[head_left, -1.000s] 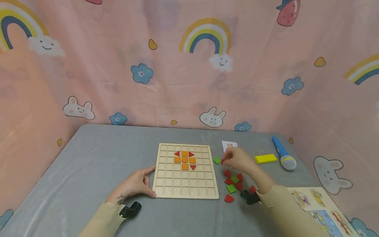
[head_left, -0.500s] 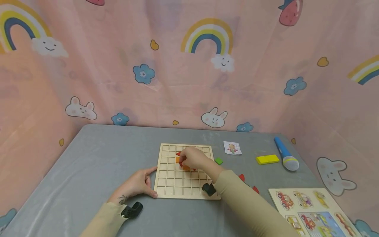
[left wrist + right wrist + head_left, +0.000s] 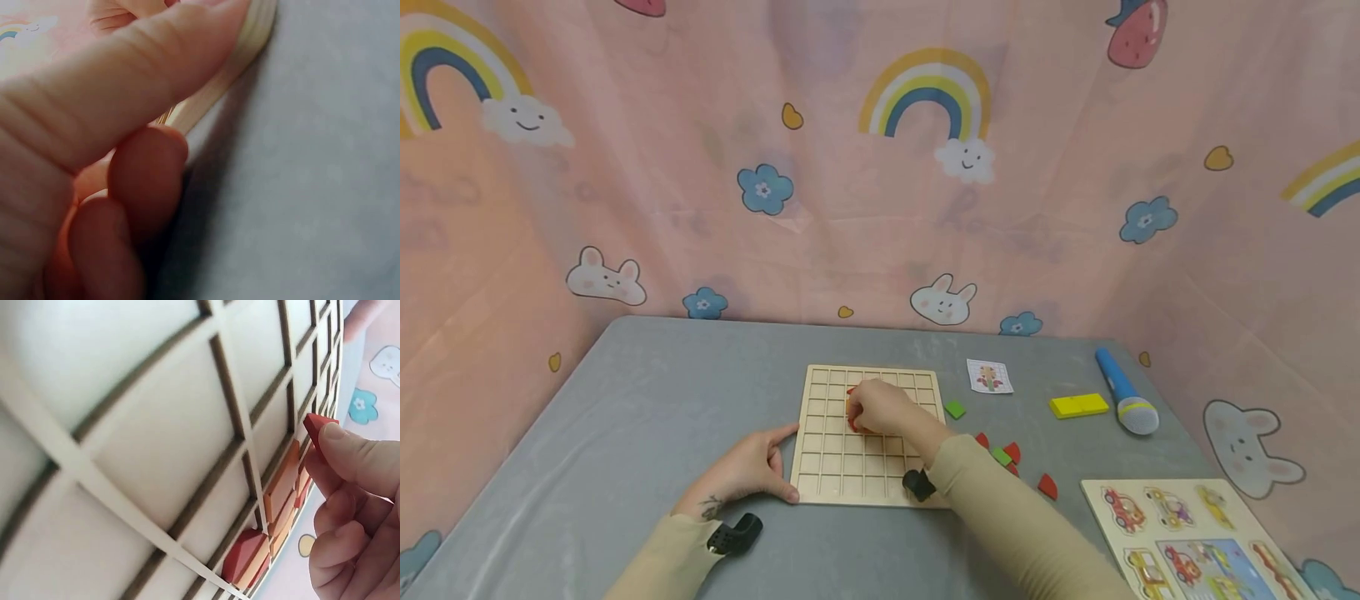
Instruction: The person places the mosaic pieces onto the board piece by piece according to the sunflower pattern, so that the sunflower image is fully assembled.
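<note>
My left hand [image 3: 741, 465] rests at the left side of a wooden grid board [image 3: 865, 479], thumb near its front corner and index finger farther up the edge. In the left wrist view the thumb [image 3: 156, 62] lies against the board's rim, other fingers bent below. My right hand [image 3: 883, 407] is over the board's middle, pinching a red triangular tile [image 3: 317, 430] between thumb and fingertips, tilted close over the grid. Beside it, orange tiles [image 3: 282, 481] and a red tile [image 3: 242, 556] sit in cells. In the head view that hand hides most of the placed tiles.
Loose red tiles [image 3: 1047, 487] and green tiles [image 3: 955, 409] lie right of the board. Behind them is a small picture card [image 3: 989, 377]. Farther right are a yellow block [image 3: 1078, 406], a blue toy microphone [image 3: 1124, 392] and a picture puzzle board [image 3: 1105, 508].
My right hand has carried a red tile from the loose tiles leftward to the board's middle, then lowered slightly there. My left hand has stayed at the board's edge.
</note>
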### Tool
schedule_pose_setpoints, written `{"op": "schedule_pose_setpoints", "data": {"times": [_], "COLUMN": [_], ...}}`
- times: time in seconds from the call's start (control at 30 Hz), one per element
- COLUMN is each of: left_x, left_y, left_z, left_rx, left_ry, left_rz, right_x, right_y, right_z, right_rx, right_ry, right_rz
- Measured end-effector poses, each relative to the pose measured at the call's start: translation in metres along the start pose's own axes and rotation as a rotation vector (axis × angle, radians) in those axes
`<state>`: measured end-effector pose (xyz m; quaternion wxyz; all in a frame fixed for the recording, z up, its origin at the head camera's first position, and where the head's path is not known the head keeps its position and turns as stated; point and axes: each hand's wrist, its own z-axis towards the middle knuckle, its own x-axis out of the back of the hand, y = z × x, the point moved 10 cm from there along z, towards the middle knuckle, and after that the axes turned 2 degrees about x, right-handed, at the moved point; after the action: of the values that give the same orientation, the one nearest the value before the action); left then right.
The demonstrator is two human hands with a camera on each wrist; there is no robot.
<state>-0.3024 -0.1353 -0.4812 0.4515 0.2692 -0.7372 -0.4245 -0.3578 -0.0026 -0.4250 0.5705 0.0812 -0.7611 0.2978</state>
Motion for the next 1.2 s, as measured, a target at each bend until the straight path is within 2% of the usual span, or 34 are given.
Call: {"op": "schedule_pose_setpoints", "data": {"times": [0.43,0.57,0.67,0.83,0.9,0.97,1.1,1.2], "left_x": [-0.001,-0.001,-0.001,-0.001,-0.001,-0.001,0.000,0.000], "left_y": [0.001,0.002,0.003,0.004,0.004,0.004,0.003,0.002], "left_z": [0.000,-0.001,0.000,0.000,0.000,0.000,-0.001,-0.001], "left_rx": [-0.001,-0.001,0.000,-0.001,0.003,0.011,0.023,0.020], "left_ry": [0.008,0.008,0.007,0.005,0.005,0.004,0.007,0.004], "left_rz": [0.010,0.006,0.002,-0.002,-0.006,-0.008,-0.001,0.004], "right_x": [-0.002,0.002,0.016,0.051,0.061,0.066,0.058,0.044], "right_y": [-0.001,0.002,0.008,0.040,0.059,0.078,0.110,0.126], "right_z": [0.001,-0.001,-0.006,-0.020,-0.028,-0.037,-0.051,-0.057], "right_rx": [0.003,-0.001,-0.025,-0.087,-0.125,-0.161,-0.219,-0.211], "right_ry": [0.010,0.031,0.071,0.181,0.219,0.230,0.180,0.117], "right_rz": [-0.091,-0.071,-0.015,0.119,0.111,0.058,-0.063,-0.103]}}
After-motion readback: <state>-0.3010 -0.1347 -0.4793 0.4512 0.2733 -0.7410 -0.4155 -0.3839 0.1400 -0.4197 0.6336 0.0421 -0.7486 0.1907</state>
